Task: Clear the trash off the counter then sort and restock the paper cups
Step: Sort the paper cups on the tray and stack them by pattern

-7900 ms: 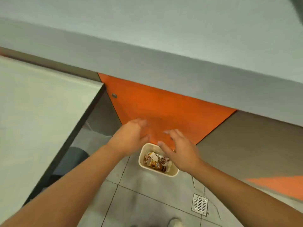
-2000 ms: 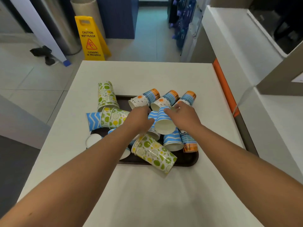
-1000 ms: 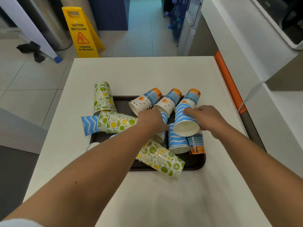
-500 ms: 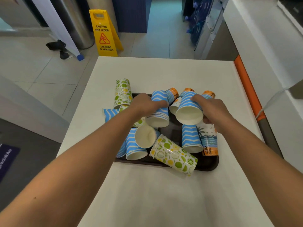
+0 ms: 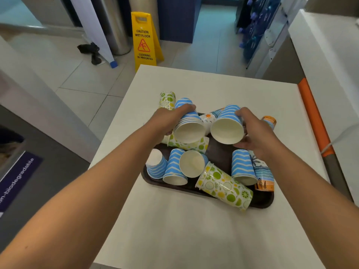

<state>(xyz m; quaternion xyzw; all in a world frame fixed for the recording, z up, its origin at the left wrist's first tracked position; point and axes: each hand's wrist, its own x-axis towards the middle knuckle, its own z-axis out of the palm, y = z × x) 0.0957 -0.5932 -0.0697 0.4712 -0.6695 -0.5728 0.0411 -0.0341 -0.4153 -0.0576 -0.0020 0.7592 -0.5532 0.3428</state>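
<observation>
1. Left hand (image 5: pixel 168 119): fingers curled over the top of a nested stack of blue wave-striped cups (image 5: pixel 189 124), thumb hidden beneath. Stack is held clear of the tray, open mouth facing the camera, several rims showing one inside another.
2. Right hand (image 5: pixel 256 134): fingers wrapped round the far side of a single blue wave-striped cup (image 5: pixel 227 125), thumb under its rim. Mouth faces the camera; it sits just beside the left stack, not touching.
3. Below both hands, a dark brown tray (image 5: pixel 260 200) lies near the middle of the white counter (image 5: pixel 194 230), closer to its left edge.
4. On the tray: loose blue-striped cups lying on their sides at the near-left corner, a lime-and-lemon print cup (image 5: pixel 225 186) overhanging the near edge, a blue-and-orange beach print cup (image 5: pixel 264 177) at the right edge.
5. Another lime print cup (image 5: pixel 167 100) lies past the tray's far-left corner.
6. On the floor beyond the counter's far edge stands a yellow wet floor sign (image 5: pixel 144 39).
</observation>
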